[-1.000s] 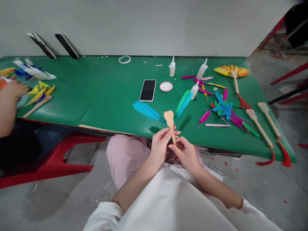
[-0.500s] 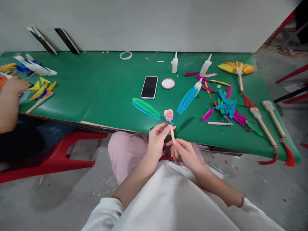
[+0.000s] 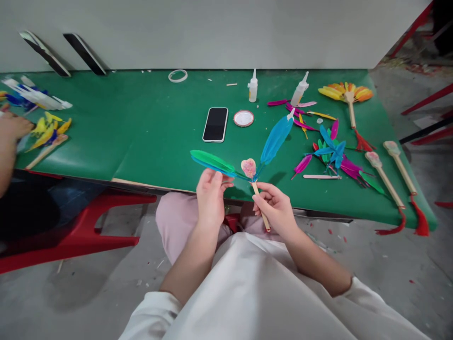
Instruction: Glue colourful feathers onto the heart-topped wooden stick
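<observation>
My right hand [image 3: 276, 208] is closed round a wooden stick [image 3: 260, 203] topped by a pink heart-shaped piece [image 3: 248, 168]. Feathers fan out from just below the heart: a large blue feather [image 3: 278, 139] leans up to the right, and a green feather [image 3: 212, 160] with blue beneath it points left. My left hand [image 3: 211, 193] is at the left feathers, its thumb and fingers pinching their lower edge. Both hands are over the near edge of the green table [image 3: 155, 123].
A phone [image 3: 215, 124], a round lid [image 3: 244, 118] and glue bottles [image 3: 253, 87] stand beyond. Loose feathers [image 3: 331, 151], a yellow feather fan [image 3: 348, 94] and tasselled sticks [image 3: 385, 182] lie right. At the left, another person's hand [image 3: 16, 126] is near yellow feathers [image 3: 47, 132].
My left hand has let go of the stick and moved left to the green and blue feathers. My right hand has moved up the stick, which tilts more. The view has shifted slightly.
</observation>
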`<action>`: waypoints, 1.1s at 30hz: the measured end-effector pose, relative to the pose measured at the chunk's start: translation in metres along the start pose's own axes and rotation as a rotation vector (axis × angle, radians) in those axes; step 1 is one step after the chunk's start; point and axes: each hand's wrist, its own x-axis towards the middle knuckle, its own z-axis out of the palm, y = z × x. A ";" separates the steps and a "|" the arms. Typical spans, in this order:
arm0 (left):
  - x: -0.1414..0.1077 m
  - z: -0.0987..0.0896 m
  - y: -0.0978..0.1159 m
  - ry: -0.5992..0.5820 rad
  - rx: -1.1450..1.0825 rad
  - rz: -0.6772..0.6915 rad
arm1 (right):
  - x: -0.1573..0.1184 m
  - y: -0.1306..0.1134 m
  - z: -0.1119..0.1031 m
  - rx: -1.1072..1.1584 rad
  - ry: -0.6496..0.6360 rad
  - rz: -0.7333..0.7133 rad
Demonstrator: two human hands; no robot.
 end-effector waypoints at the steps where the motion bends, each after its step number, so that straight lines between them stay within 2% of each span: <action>1: 0.002 0.000 0.004 0.021 -0.013 -0.001 | 0.000 0.001 0.000 -0.010 -0.016 -0.006; 5: 0.004 0.004 0.010 0.086 -0.021 -0.047 | 0.001 0.001 0.000 -0.023 -0.062 -0.010; 9: -0.002 0.010 0.008 0.116 -0.002 -0.068 | 0.003 -0.004 0.004 0.008 -0.018 -0.007; 15: -0.009 0.014 0.008 0.084 0.009 -0.104 | 0.002 -0.012 0.008 -0.024 -0.009 -0.058; 21: -0.010 0.012 0.004 0.038 0.047 -0.165 | 0.002 -0.011 0.007 -0.010 -0.032 -0.040; 33: -0.010 0.012 0.007 0.025 0.116 -0.148 | 0.001 -0.016 0.007 -0.025 -0.021 -0.043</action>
